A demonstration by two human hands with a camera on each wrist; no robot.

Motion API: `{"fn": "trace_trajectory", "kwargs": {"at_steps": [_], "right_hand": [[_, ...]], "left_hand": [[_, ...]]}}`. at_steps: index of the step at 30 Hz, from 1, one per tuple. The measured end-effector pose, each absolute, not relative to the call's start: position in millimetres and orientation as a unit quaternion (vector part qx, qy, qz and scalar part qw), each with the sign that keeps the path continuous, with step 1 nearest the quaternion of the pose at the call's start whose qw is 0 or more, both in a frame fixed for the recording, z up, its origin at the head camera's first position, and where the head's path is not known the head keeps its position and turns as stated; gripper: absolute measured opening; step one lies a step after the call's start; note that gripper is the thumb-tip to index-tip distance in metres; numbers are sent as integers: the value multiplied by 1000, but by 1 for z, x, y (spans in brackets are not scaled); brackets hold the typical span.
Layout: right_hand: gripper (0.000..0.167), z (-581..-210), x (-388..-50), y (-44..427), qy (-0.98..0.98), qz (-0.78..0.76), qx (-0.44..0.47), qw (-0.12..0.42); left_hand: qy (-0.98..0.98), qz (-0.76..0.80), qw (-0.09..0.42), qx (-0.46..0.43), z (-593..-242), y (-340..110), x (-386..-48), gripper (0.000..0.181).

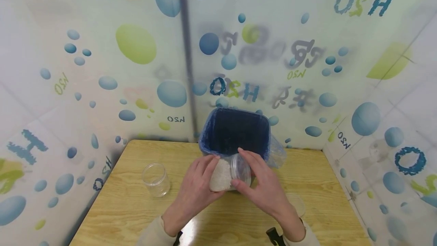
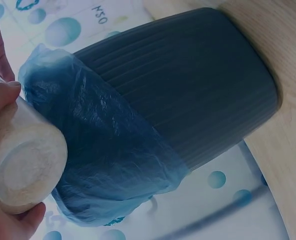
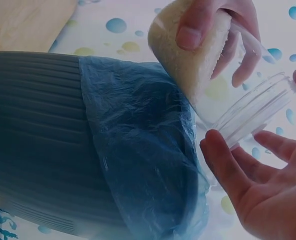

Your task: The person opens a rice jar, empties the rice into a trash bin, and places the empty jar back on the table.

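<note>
From where I stand, the clear jar (image 1: 233,172) is held on its side just on the near side of the bin (image 2: 198,85), up by the blue bag (image 2: 117,145) folded over the bin's top. The left hand (image 1: 196,183) has its fingers and thumb curled round the base end, where the white grains (image 3: 203,60) are banked; the right hand (image 1: 264,183) holds the bare rim end between thumb and fingertips. I can't tell whether a lid is on. My guess is that the grains, rice by the look of them, put most of the weight in the left hand and could slide suddenly with more tilt. The walls look stiff and slick; I can't say glass or plastic, so I'd treat them as breakable. I'd grip the full end with thumb opposite fingers and steady the rim lightly, without squeezing. A second jar (image 1: 156,179) stands on the table (image 1: 126,208), left of the bin and nearer the person, well apart from it.
</note>
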State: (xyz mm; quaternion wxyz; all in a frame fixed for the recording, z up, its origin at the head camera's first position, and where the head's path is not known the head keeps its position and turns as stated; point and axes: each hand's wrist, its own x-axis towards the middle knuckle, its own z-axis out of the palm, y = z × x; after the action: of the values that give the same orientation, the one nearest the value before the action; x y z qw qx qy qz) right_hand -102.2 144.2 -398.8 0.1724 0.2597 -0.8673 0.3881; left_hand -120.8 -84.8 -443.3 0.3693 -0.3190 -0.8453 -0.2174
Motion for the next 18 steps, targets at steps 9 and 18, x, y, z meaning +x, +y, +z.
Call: {"fn": "trace_trajectory", "kwargs": {"at_steps": [9,18], "right_hand": [[67,-399,-105,149,-851,391,301,178],[70,-399,-105,151,-841,384,333,184]], "left_hand": [[-846,-256,334,-327,-445,-86,-121,98],[-853,-300,277,-326,-443,-86,-118,98]]}}
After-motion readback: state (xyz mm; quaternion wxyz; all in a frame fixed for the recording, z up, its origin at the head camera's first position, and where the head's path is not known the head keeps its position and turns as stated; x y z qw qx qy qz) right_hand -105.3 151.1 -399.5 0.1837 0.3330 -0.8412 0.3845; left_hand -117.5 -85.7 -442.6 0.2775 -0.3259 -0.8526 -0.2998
